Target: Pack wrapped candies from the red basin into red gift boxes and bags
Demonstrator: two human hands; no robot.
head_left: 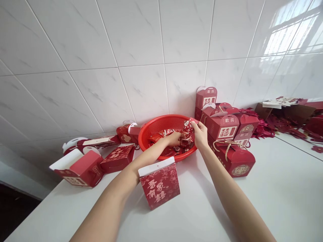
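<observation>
A red plastic basket (143, 136) with perforated sides holds red-wrapped sweets (166, 132). My left hand (176, 138) reaches into it, fingers curled down among the wrappers; what they grip is hard to make out. At the basket's right rim, my right hand (201, 133) pinches a red sweet packet with white print (188, 125) between thumb and fingers. A red gift box (160, 185) with white characters and a raised pale flap stands upright in front of the basket, between my forearms, with neither hand on it.
Handled red boxes (224, 129) are stacked right of the basket, one with a rope handle (238, 161) in front. An open box (80, 168) and a flat-topped box (118, 158) sit left. Red decorations (285, 124) lie far right. A tiled wall (141, 87) backs the white table (191, 215).
</observation>
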